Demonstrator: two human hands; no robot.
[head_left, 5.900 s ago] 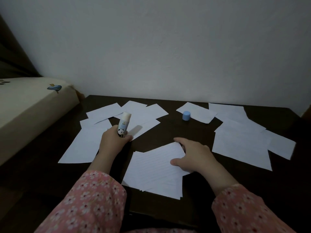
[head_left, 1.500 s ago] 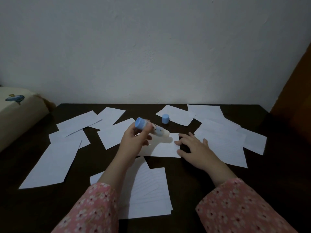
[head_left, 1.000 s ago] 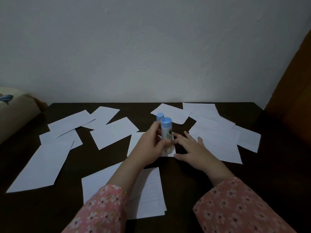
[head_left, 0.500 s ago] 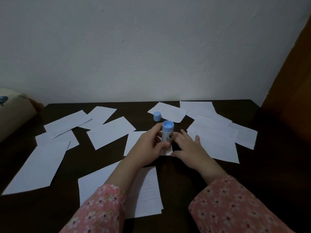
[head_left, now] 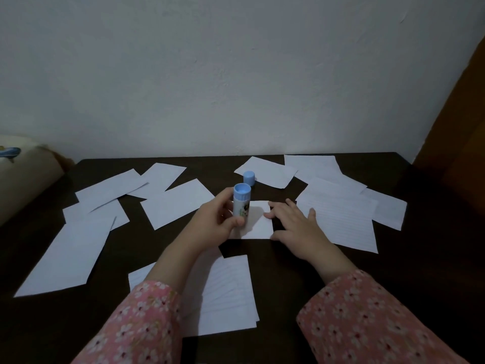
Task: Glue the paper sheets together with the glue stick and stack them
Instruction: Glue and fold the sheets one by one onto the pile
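Note:
My left hand (head_left: 215, 222) grips the glue stick (head_left: 241, 206), a white tube with a blue base pointing up and its glue end down on a small white sheet (head_left: 258, 224) in the middle of the dark table (head_left: 288, 271). My right hand (head_left: 294, 224) lies flat with fingers spread, pinning that sheet's right edge. The blue cap (head_left: 248, 177) stands loose just behind the stick. A pile of lined sheets (head_left: 225, 295) lies near me, partly under my left forearm.
Loose white sheets lie scattered on the left (head_left: 65, 253) and on the right (head_left: 341, 219) of the table. A white wall rises behind the table's far edge. A cream cushion (head_left: 23, 174) sits at the left and a brown wooden surface (head_left: 462, 127) at the right.
The left hand turned the glue stick from lying sideways in the air to upright, glue end down on the small sheet. The right hand stayed on that sheet. The view shifted slightly.

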